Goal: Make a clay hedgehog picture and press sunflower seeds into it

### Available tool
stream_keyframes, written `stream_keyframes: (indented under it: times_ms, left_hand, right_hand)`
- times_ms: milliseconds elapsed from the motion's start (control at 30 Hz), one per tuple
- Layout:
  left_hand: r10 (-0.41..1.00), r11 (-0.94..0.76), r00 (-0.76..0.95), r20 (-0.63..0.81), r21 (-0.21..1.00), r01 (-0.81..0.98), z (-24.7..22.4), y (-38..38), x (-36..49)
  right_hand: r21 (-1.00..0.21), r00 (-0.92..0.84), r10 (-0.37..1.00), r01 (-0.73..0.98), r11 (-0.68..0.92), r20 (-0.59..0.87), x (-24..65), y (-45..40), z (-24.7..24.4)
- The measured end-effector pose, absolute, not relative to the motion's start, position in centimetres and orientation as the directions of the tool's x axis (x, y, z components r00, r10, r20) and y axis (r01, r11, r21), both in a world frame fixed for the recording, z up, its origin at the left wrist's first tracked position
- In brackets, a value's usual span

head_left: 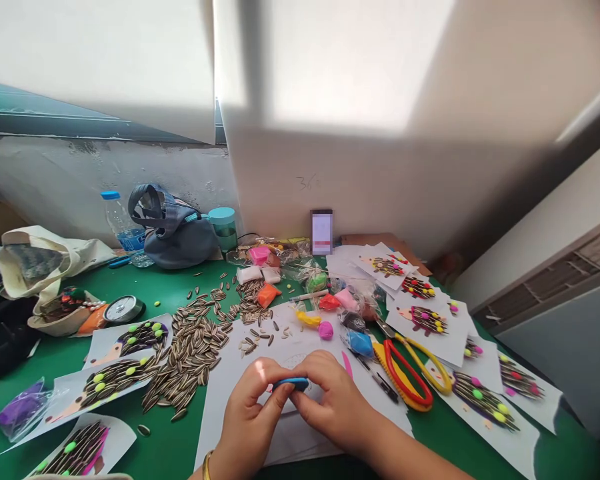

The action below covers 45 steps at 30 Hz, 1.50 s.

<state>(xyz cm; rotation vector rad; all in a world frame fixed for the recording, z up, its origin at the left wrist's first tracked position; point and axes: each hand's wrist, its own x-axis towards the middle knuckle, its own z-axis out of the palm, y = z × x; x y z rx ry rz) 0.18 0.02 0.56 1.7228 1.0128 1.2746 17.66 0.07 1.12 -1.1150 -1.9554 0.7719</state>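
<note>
A small strip of blue modelling clay is pinched between the fingertips of both hands. My left hand grips one end with thumb and forefinger, and my right hand closes on the other. Beneath them lies white paper with a pencil drawing, partly hidden by my hands. A pink clay strip rests on that sheet, right of my right hand. Just beyond sit a magenta clay ball, a yellow clay piece and a bag of blue clay.
Sunflower seeds lie heaped on the green table at left. Red and yellow scissors and pens are at right. Seed hedgehog pictures flank both sides. A phone leans on the wall near a bag and bottle.
</note>
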Motion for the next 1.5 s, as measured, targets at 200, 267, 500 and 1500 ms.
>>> stream_keyframes:
  times_ms: [200,267,500,1500]
  left_hand:
    - [0.905,-0.416,0.172,0.388,0.893,0.17,0.43,-0.06,0.24]
    - [0.896,-0.438,0.164,0.412,0.88,0.182,0.35,-0.01,0.29]
    - [0.889,-0.448,0.197,0.413,0.875,0.186,0.8,0.07,0.35]
    - [0.905,-0.414,0.204,0.374,0.886,0.21,0.09,-0.13,0.21]
  right_hand:
    - [-0.777,-0.359,0.882,0.441,0.45,0.306,17.82,0.25,1.19]
    - [-0.768,-0.35,0.884,0.456,0.449,0.309,17.79,0.3,1.08]
    - [-0.765,-0.34,0.886,0.462,0.449,0.315,17.55,0.24,0.9]
    - [-0.769,-0.33,0.892,0.466,0.438,0.308,17.55,0.11,1.09]
